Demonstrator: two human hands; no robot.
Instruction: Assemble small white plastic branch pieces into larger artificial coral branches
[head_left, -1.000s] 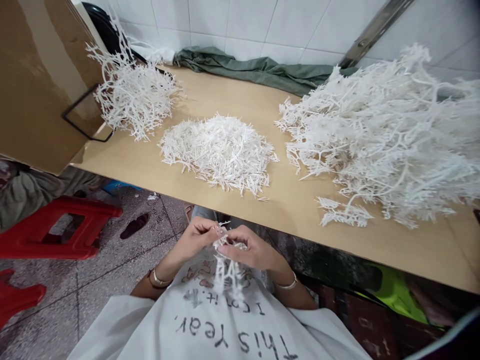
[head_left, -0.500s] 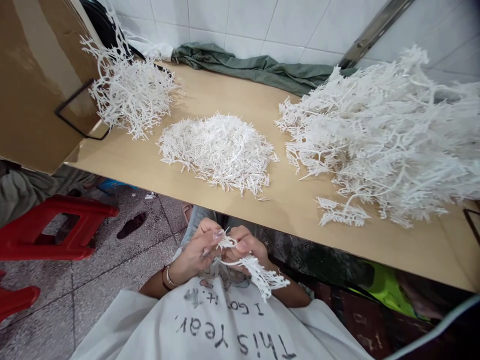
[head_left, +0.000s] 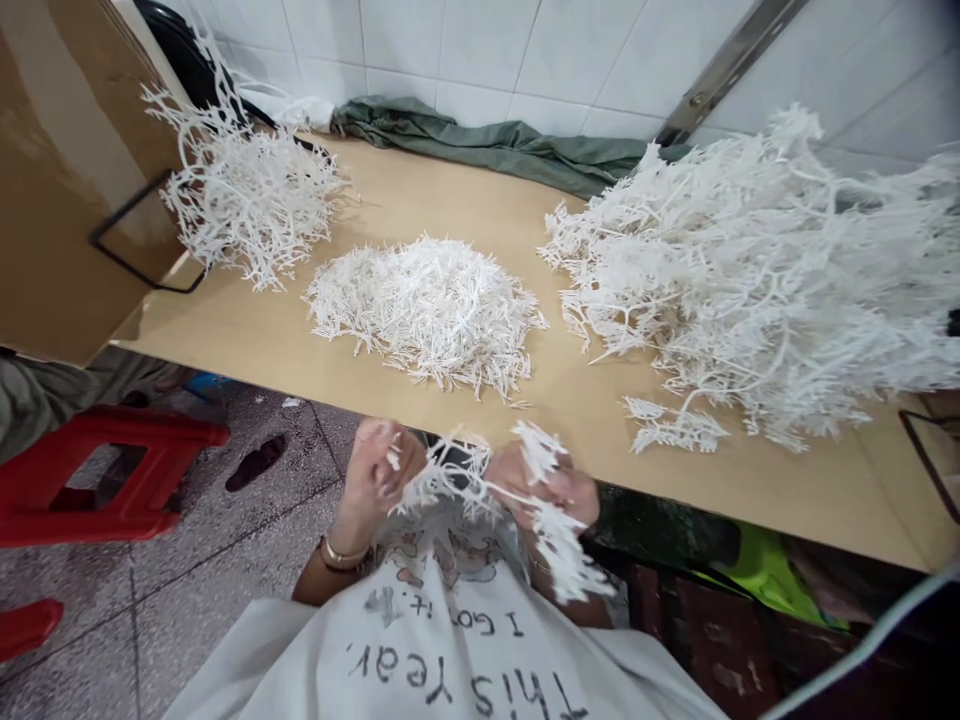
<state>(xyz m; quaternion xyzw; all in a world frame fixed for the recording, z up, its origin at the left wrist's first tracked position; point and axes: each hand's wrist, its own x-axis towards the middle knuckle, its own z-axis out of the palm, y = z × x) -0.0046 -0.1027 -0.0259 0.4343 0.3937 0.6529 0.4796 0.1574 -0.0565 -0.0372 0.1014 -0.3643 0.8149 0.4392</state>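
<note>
By table [head_left: 585, 425], L hand [head_left: 381, 472] grip curled round white bit [head_left: 394, 455], R hand [head_left: 564, 487] grip clamped on branched white pc [head_left: 568, 560]

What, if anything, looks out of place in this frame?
A dark shoe, apparently, lies alone on the floor beside the red stool, with no foot in it. A white scrap sits nearby, off the table. Nothing else stands out.

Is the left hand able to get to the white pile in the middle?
Probably yes: the left hand is by the table's near edge, and I see nothing standing between it and the middle pile, though it seems to hold a white piece.
</note>
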